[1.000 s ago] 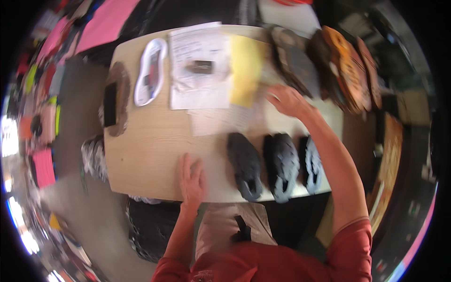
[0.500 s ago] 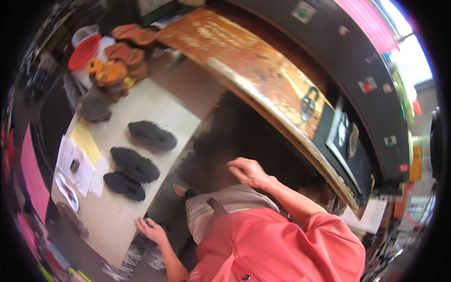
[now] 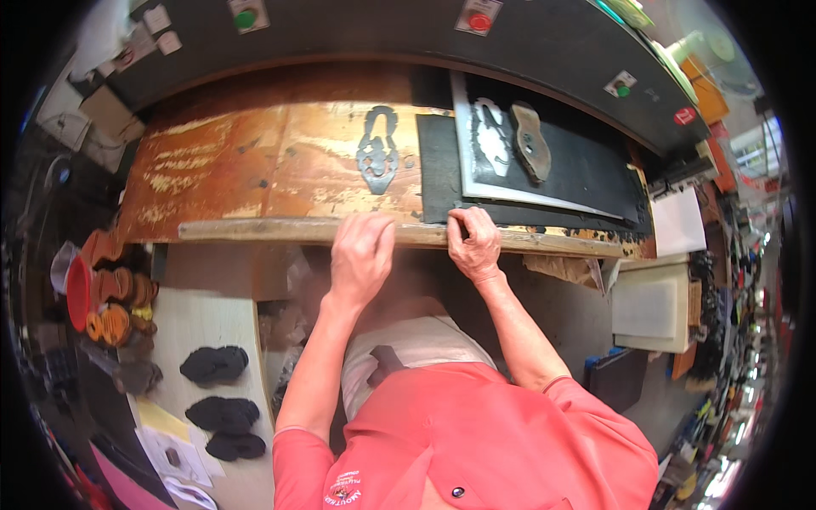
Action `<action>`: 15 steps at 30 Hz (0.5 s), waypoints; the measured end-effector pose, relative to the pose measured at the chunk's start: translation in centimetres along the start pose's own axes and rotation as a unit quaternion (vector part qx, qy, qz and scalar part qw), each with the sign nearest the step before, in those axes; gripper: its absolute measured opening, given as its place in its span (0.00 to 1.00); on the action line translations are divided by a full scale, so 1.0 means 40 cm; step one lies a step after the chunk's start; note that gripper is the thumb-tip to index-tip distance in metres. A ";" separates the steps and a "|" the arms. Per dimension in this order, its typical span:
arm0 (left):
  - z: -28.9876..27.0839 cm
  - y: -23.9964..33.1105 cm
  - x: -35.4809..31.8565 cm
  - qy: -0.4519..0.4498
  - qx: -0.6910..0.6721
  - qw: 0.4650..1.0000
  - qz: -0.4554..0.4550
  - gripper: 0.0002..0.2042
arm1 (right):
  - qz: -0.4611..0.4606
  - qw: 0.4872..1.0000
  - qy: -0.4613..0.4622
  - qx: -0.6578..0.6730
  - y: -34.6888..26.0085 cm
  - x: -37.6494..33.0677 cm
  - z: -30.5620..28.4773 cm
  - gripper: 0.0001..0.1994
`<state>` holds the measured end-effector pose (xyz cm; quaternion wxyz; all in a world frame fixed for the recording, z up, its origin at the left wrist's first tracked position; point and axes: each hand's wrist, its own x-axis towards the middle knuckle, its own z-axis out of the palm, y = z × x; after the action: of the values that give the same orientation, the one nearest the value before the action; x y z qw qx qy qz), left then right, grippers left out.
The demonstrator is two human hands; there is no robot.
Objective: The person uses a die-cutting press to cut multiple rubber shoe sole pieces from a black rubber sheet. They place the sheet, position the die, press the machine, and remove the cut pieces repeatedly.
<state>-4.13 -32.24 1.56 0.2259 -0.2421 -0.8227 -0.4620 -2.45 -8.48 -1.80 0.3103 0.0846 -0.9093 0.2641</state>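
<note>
My left hand (image 3: pixel 363 255) is on the wooden strip (image 3: pixel 272 230) along the bench's front edge, its fingers curled over the strip. Further right my right hand (image 3: pixel 476 245) has its fingers bent over the same strip, near the black sheet (image 3: pixel 436 161). Beyond my left hand a grey sole-shaped cutout (image 3: pixel 377 153) lies flat on the worn orange-brown board (image 3: pixel 310 161). Behind my right hand rests a pale-edged panel with a light sole-shaped opening (image 3: pixel 490 140). Beside that opening sits a brown sole-shaped block (image 3: pixel 531 143). Both hands' fingertips are partly hidden.
A dark machine beam (image 3: pixel 357 30) with green and red buttons spans the far side. At left a pale side table (image 3: pixel 191 314) bears black sole-shaped piles (image 3: pixel 214 364), papers (image 3: pixel 174 459), orange-brown sole-shaped stacks (image 3: pixel 115 285) and a red basin (image 3: pixel 78 291). A cream cabinet (image 3: pixel 650 306) stands at right.
The view has turned from the side table to face the bench. My left hand has left the side table's edge, and both hands are now on the bench's wooden strip.
</note>
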 end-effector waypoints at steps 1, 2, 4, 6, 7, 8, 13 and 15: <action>0.041 -0.007 0.033 -0.019 -0.018 1.000 0.004 0.02 | 0.022 1.000 -0.009 0.001 -0.001 -0.003 0.001 0.05; 0.078 -0.006 0.045 -0.039 0.002 0.999 -0.009 0.03 | 0.024 1.000 -0.009 0.005 -0.001 -0.003 -0.001 0.05; 0.123 -0.001 0.041 -0.062 0.102 0.993 0.001 0.07 | 0.013 1.000 -0.005 0.021 -0.004 0.005 -0.008 0.05; 0.135 -0.005 0.030 -0.047 0.093 0.994 -0.014 0.07 | 0.008 0.999 0.000 0.042 -0.011 0.018 -0.013 0.05; 0.138 -0.006 0.024 -0.049 0.084 0.995 -0.020 0.07 | 0.026 0.999 -0.005 0.044 -0.016 0.022 -0.016 0.05; 0.136 -0.008 0.018 -0.057 0.081 0.995 -0.023 0.07 | 0.030 0.998 -0.009 0.050 -0.020 0.024 -0.021 0.05; 0.143 -0.008 0.021 -0.051 0.109 0.993 -0.007 0.06 | 0.116 0.971 -0.071 0.195 0.014 0.035 -0.108 0.06; 0.143 0.004 0.028 -0.057 0.112 0.992 -0.023 0.06 | 0.071 0.989 -0.002 0.130 0.098 0.082 -0.176 0.07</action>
<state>-5.77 -26.97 -0.38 0.1935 -0.2223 -0.8862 -0.3574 -2.66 -1.38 3.21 0.2749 0.0606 -0.8715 0.4016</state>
